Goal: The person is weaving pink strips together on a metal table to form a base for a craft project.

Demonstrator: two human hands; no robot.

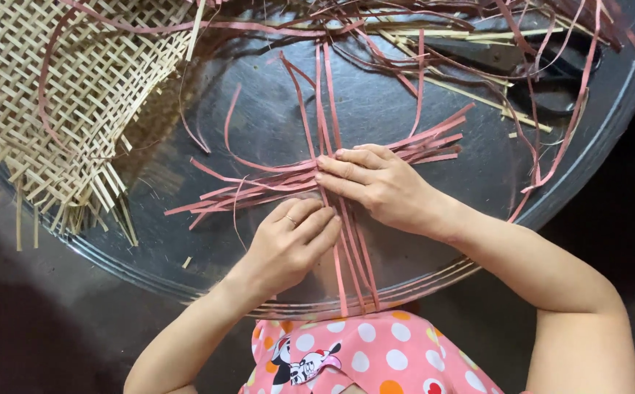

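Pink strips (332,182): flat, thin strips laid in a cross, one bundle running crosswise and one running toward the person, meeting right under the fingers of both hands on the tray.
Tray (405,109): large, round, dark metal tray with a ridged rim; it lies beneath both hands and carries everything.
Woven mat (69,95): pale, open lattice of tan strips with loose frayed ends, well away to the left of the left fingers, lying over the tray's far-left edge.
Loose pink strips (536,66): tangled, curling pile beyond the right fingers, spread along the far and right side of the tray, mixed with a few pale tan slivers.
Dress (361,357): pink cloth with white and orange dots, at the near edge, below both hands.
Right hand (379,182): lies palm down over the crossing; its fingers (339,169) are held close together and flat, pressing the crosswise strips where they meet the lengthwise ones.
Left hand (292,244): just nearer than the right hand, almost touching it; its fingers (317,222) are curled and pressed together against the lengthwise strips. A thin ring sits on one finger.
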